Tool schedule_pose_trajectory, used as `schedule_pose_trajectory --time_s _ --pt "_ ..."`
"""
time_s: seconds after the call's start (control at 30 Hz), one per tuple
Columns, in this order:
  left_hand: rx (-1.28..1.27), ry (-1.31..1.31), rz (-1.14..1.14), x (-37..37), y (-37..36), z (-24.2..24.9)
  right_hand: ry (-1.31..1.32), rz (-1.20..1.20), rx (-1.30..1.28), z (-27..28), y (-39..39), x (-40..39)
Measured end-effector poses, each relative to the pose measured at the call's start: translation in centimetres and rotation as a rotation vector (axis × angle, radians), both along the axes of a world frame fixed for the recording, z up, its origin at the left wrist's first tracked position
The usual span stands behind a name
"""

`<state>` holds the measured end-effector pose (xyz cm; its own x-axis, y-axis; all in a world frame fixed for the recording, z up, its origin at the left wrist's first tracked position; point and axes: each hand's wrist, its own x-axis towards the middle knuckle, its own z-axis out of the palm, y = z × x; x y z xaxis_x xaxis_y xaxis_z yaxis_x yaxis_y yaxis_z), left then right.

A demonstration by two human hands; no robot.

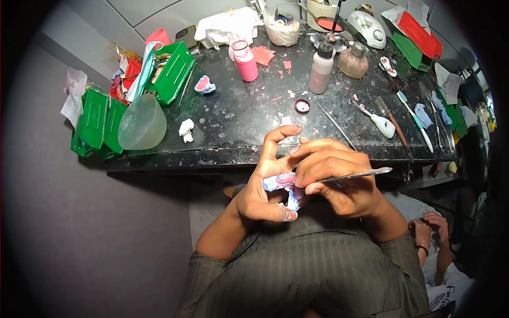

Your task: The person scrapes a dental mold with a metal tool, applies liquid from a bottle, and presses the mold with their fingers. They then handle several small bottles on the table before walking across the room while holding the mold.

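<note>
A blue-white dental cast (277, 183) with pink material on it rests in my left hand (258, 186), between thumb and fingers, in front of the bench edge. My left index finger is raised off it. My right hand (339, 177) is closed on a thin metal tool (371, 173), whose flat end sticks out to the right. The fingertips of my right hand touch the pink part of the cast, and they hide the tool's other end.
On the black bench (228, 127) stand a pink bottle (245, 64), a dropper bottle (321, 71), a glass jar (353, 62), green bins (170, 74), a translucent bowl (142, 123) and several hand tools. Another person's hands (428, 229) show at the lower right.
</note>
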<state>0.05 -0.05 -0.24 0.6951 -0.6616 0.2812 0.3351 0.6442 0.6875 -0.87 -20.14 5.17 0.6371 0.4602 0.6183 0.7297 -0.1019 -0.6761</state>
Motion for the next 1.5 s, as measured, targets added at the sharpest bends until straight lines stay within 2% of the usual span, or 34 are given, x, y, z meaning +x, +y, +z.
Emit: schedule_pose_trajectory --time_s 0.33,0.73,0.93,1.0,1.23,1.5 --pt "-0.023 0.032 -0.021 -0.1 0.1 0.5 0.026 -0.016 0.021 -0.2 0.2 -0.1" --pt "0.028 -0.005 0.061 -0.2 -0.1 1.0 0.01 -0.08 -0.02 -0.1 0.1 -0.5" --pt "0.136 -0.179 0.134 0.3 0.2 -0.2 -0.007 -0.116 -0.034 0.0 0.2 -0.5" --pt "0.192 -0.256 0.221 0.4 0.1 -0.4 -0.011 -0.132 -0.037 0.1 0.3 -0.6" --pt "0.195 -0.265 0.275 0.1 -0.1 0.0 -0.059 -0.189 -0.071 0.1 0.4 -0.8" --pt "0.266 -0.39 0.351 0.2 0.0 -0.5 -0.081 -0.218 -0.068 0.1 0.7 -0.8"
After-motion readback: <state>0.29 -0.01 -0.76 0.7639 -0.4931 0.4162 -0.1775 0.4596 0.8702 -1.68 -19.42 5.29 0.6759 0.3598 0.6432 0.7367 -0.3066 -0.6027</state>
